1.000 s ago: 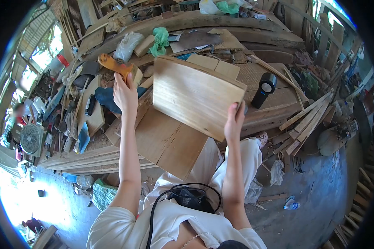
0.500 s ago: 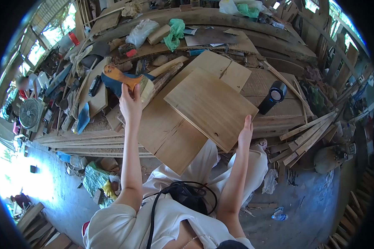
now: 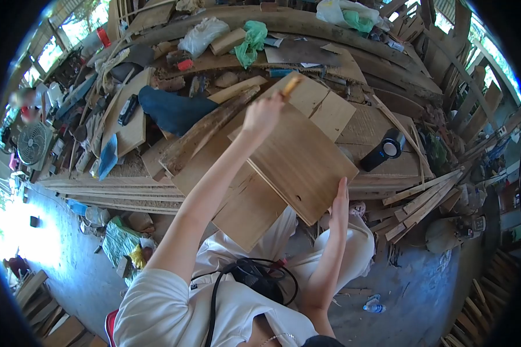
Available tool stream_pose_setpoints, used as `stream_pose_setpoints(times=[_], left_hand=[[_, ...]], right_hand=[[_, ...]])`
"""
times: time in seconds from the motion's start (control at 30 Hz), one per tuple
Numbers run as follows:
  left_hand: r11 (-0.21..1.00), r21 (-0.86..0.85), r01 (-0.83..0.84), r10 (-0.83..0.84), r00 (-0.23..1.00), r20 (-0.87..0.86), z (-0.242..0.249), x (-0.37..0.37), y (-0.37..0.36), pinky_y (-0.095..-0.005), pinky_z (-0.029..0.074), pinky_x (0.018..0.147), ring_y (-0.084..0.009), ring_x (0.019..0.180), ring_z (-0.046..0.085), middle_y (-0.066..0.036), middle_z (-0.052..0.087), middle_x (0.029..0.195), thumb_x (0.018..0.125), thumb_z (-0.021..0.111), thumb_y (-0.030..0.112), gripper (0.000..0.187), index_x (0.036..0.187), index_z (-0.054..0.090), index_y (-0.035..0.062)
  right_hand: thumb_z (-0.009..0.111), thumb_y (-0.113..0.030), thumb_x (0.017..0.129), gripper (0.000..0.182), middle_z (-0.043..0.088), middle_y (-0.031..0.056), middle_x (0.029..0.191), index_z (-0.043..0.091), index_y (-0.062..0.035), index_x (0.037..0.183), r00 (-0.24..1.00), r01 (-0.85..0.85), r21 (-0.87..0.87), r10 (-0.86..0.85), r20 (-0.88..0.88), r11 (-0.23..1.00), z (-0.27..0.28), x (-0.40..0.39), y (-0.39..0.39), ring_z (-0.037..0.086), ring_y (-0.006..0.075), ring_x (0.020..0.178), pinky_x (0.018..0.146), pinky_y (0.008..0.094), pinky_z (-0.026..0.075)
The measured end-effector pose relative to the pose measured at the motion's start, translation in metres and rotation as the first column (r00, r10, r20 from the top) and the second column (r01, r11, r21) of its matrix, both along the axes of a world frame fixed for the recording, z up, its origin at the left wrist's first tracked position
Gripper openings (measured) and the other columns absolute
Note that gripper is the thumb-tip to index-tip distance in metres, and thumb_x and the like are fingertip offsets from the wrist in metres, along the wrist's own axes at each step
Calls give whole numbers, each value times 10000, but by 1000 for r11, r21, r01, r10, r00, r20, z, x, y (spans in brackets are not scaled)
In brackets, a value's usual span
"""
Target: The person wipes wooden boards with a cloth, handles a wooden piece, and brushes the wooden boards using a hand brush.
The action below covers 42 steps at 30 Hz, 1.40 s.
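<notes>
Since a second ago the board (image 3: pixel 300 157) has been brought down from a tilted, lifted pose and is now laid flat on the larger sheet (image 3: pixel 237 191) covering the bench (image 3: pixel 382 124), slightly askew to it. The left hand (image 3: pixel 263 114) has been swung from the left side across to the board's far edge; the orange-handled tool (image 3: pixel 290 85) is clamped in its fist, with only the handle tip visible past the knuckles, the working end hidden. The right hand (image 3: pixel 340 199) has been let go of its grip on the near right corner and is now laid with fingers spread flat along that edge, pressing rather than clasping

Judged from this: positioning looks finished, the board is being steadied by the right hand, and the tool has been brought to the work surface

Edges and room:
- near corner of the board overhangs the sheet toward the lap; the sheet itself overhangs the bench front
- black cylinder (image 3: pixel 385 150) stands just beside the board's right corner, apart from it; little room for a slide to the right
- rough log piece (image 3: pixel 205 130) and blue cloth (image 3: pixel 173 110) lie close on the left, the log touching or nearly touching the sheet
- far side is crowded with offcuts, a green bag (image 3: pixel 250 40), scrap planks
- loose slats (image 3: pixel 422 196) are stacked at the right front
- open room is left mainly over the board itself and toward the body
</notes>
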<state>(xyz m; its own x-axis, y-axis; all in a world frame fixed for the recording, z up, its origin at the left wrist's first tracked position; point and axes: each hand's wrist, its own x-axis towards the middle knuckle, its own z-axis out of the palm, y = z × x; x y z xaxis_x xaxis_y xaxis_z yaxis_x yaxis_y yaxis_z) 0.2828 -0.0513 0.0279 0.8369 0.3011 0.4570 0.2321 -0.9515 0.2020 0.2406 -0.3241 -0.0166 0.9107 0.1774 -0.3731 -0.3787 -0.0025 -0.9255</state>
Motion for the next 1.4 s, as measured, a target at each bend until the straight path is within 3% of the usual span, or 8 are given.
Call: stream_pose_setpoints(times=[0.23,0.33,0.5,0.73,0.83,0.97,1.13,1.4], left_hand=[[651,-471,595,-530,801,279,-9,-50,-118,-427,495,516,-354,606,633,-183,638,725,897,566,261,248,956,549,20],[762,-538,361,-331,931,155,4,-51,-97,-445,488,534,-369,592,624,-180,623,676,864,617,257,267,937,546,10],[974,-211,-78,92,994,55,6,2,0,-472,532,556,-368,646,639,-175,634,708,929,481,269,244,1062,482,64],[957,221,186,-214,970,111,-18,-19,-97,-395,523,486,-285,597,641,-131,624,746,914,487,219,231,1025,516,18],[715,-421,559,-543,822,170,5,-61,-159,-434,516,531,-357,572,620,-171,617,673,895,537,284,280,962,551,12],[733,-537,417,-444,892,87,16,-45,-130,-448,503,547,-374,608,626,-200,612,638,857,613,287,272,884,583,18],[988,-153,21,5,986,170,2,14,-24,-452,536,550,-375,627,638,-204,637,695,910,526,243,239,970,537,12],[937,187,296,-314,947,72,-15,-12,-116,-380,552,546,-299,625,659,-142,635,765,881,477,93,259,1135,505,56]], right_hand=[[162,-781,818,958,383,152,1397,183,-65,1454,992,-123,60,121,43,991,-14,-2,9,504,296,1170,860,400,492],[117,-815,781,1005,438,160,1348,197,-67,1446,991,-124,56,121,51,991,-12,-1,11,564,286,1086,801,372,521],[104,-834,756,1030,492,161,1289,211,-71,1439,986,-153,81,147,76,985,-10,-4,11,607,269,989,717,351,541],[84,-842,743,991,364,133,1416,138,-170,1469,991,-131,173,122,59,976,-32,6,17,479,279,1216,792,407,538],[66,-851,733,998,338,130,1433,96,-183,1474,989,-146,232,146,14,962,-26,-2,10,449,289,1243,787,421,546],[61,-895,675,1074,393,131,1387,144,-169,1463,987,-163,289,154,54,943,-35,0,10,573,277,1068,599,342,558],[42,-905,656,1140,413,125,1387,204,-104,1450,974,-221,217,225,6,951,-20,-4,6,534,280,1147,771,428,525],[54,-893,678,1084,449,98,1352,234,-144,1440,982,-187,207,191,1,960,-27,-3,9,549,260,1121,790,435,518]])
